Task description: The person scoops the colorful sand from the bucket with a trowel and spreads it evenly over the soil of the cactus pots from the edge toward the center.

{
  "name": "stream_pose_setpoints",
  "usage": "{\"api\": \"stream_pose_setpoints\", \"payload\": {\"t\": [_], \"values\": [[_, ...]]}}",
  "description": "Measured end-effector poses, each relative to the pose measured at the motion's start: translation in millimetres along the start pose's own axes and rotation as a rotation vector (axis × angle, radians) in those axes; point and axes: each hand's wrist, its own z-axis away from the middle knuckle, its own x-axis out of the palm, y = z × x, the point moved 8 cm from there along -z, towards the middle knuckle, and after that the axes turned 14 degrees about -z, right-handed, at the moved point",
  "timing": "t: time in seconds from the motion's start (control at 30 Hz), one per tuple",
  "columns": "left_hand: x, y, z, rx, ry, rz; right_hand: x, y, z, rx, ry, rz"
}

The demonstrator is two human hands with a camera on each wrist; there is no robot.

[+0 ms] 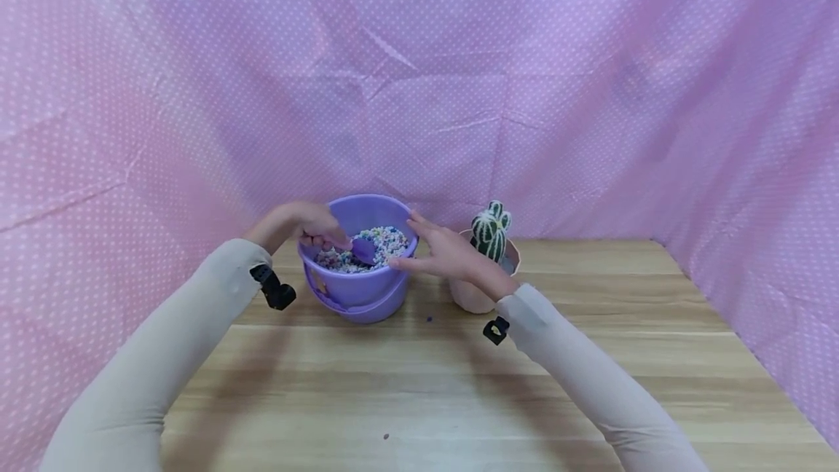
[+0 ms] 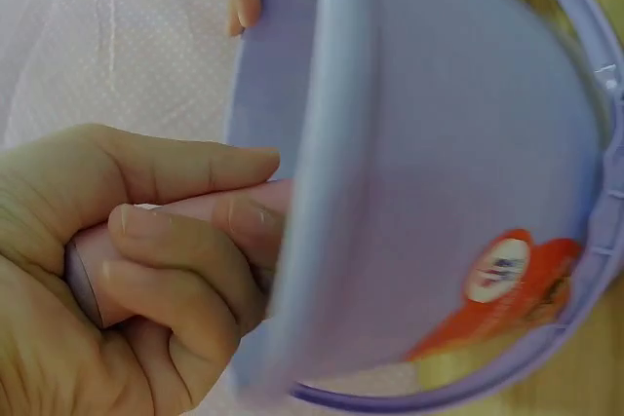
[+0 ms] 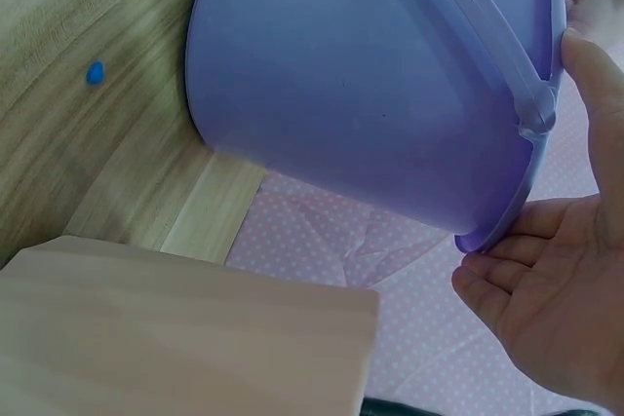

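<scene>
A purple bucket (image 1: 357,285) with small multicoloured beads (image 1: 388,242) inside stands on the wooden table. My left hand (image 1: 319,227) reaches over its left rim with fingers curled round the handle of a purple scoop (image 1: 363,250), whose head lies among the beads. In the left wrist view the left hand (image 2: 146,260) grips a pinkish handle (image 2: 195,209) beside the bucket wall (image 2: 429,143). My right hand (image 1: 448,253) rests on the right rim, fingers spread. In the right wrist view the right hand (image 3: 565,280) touches the rim with thumb and fingertips.
Just right of the bucket stands a pale pot (image 1: 473,297) holding a green-and-white cactus (image 1: 490,233), close under my right wrist. A small blue bead (image 3: 95,73) and a dark speck (image 1: 386,436) lie on the table. Pink dotted cloth (image 1: 432,130) hangs behind and at both sides.
</scene>
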Motion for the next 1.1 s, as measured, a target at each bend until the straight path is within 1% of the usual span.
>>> {"api": "stream_pose_setpoints", "payload": {"t": [0.13,0.2,0.27,0.33,0.4,0.47,0.57,0.73,0.8,0.93,1.1], "values": [[9.4,-8.3,0.7,0.004,-0.014,0.151,1,1,0.1,-0.002,-0.003,-0.007],[13.6,-10.6,0.1,0.006,-0.017,0.203,2,2,0.4,-0.001,-0.007,-0.005],[15.3,-11.6,-0.9,0.009,-0.008,0.231,2,2,-0.2,-0.002,-0.004,0.002],[14.5,-12.2,-1.6,0.008,0.014,0.24,1,2,-1.1,-0.009,0.002,0.008],[12.4,-12.1,-1.1,0.008,0.042,0.23,0,1,-2.2,-0.016,0.008,0.006],[11.7,-11.6,-0.2,0.008,0.056,0.227,-1,0,-2.6,-0.021,0.007,0.001],[13.8,-10.0,-0.5,0.015,0.05,0.238,-1,1,-1.8,-0.013,0.0,-0.001],[17.6,-7.8,-2.2,0.025,0.042,0.295,-2,3,0.5,-0.011,0.009,0.008],[17.9,-7.8,-1.1,0.023,0.04,0.31,-2,2,0.4,-0.02,0.011,0.007],[18.0,-8.6,2.8,0.041,0.024,0.321,-1,3,0.2,-0.021,0.006,0.002],[15.4,-14.6,8.5,0.065,0.032,0.337,0,2,0.3,-0.023,0.003,0.0]]}}
